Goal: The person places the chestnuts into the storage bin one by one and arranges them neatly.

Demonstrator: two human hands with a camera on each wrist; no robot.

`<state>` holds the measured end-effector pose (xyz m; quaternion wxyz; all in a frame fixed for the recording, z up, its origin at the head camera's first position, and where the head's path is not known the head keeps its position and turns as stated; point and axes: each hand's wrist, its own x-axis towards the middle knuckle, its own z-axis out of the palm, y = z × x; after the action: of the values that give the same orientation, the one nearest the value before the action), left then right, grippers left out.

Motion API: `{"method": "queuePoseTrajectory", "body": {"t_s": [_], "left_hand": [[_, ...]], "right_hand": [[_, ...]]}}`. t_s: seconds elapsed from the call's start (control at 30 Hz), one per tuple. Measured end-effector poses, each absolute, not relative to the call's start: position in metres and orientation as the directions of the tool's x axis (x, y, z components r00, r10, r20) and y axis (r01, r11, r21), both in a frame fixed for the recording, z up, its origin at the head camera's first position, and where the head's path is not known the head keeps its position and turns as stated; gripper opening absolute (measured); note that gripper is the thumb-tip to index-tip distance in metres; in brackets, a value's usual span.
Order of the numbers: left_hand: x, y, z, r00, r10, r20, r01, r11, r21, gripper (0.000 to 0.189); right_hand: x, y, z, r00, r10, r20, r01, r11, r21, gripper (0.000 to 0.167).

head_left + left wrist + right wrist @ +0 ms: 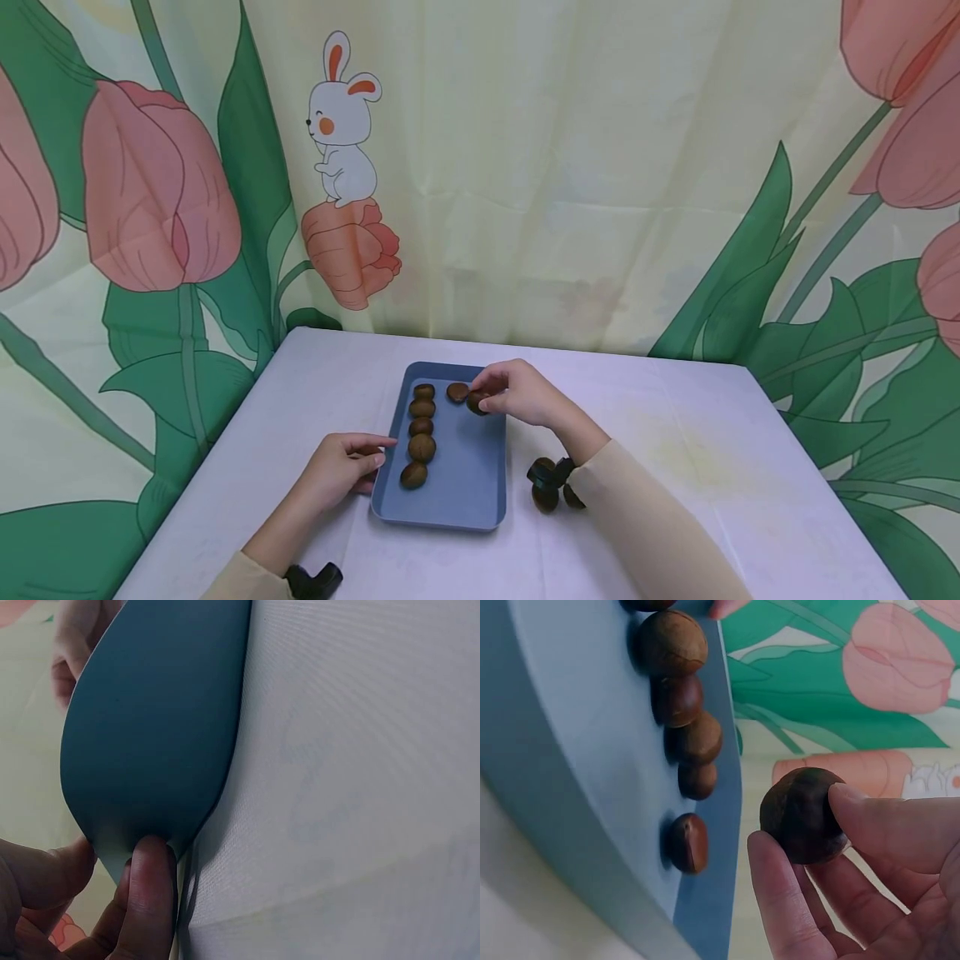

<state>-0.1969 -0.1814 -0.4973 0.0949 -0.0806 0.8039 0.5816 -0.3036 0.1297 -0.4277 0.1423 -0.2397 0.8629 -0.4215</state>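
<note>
A blue rectangular tray (pixel 465 492) lies on the table. Down its left side runs a column of several brown chestnuts (pixel 422 448), and a single chestnut (pixel 457 392) sits near its far edge. My left hand (pixel 341 471) holds the tray's left edge, its fingertips (pixel 152 881) against the outer wall. Over the far right corner, my right hand (pixel 517 393) pinches a dark chestnut (pixel 802 816) between thumb and fingers. In the right wrist view this chestnut is clear of the tray.
More chestnuts (pixel 545 498) lie on the white-covered table (pixel 660 467) right of the tray, partly hidden by the right sleeve and its black wrist camera. A curtain (pixel 525 167) printed with tulips and a rabbit hangs behind the table.
</note>
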Motion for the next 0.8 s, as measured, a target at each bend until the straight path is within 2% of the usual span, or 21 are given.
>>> {"method": "queuePoseTrajectory", "body": {"t_s": [0.6, 0.8], "left_hand": [[-0.197, -0.182, -0.495, -0.964, -0.032, -0.265, -0.261, 0.325, 0.909, 0.028], [-0.197, -0.181, -0.496, -0.964, -0.02, -0.264, -0.256, 0.319, 0.912, 0.028]], "right_hand": [[-0.32, 0.097, -0.443, -0.859, -0.506, -0.081, -0.245, 0.543, -0.803, 0.021], [-0.32, 0.087, -0.449, -0.863, -0.499, -0.075, -0.298, 0.623, -0.724, 0.019]]}}
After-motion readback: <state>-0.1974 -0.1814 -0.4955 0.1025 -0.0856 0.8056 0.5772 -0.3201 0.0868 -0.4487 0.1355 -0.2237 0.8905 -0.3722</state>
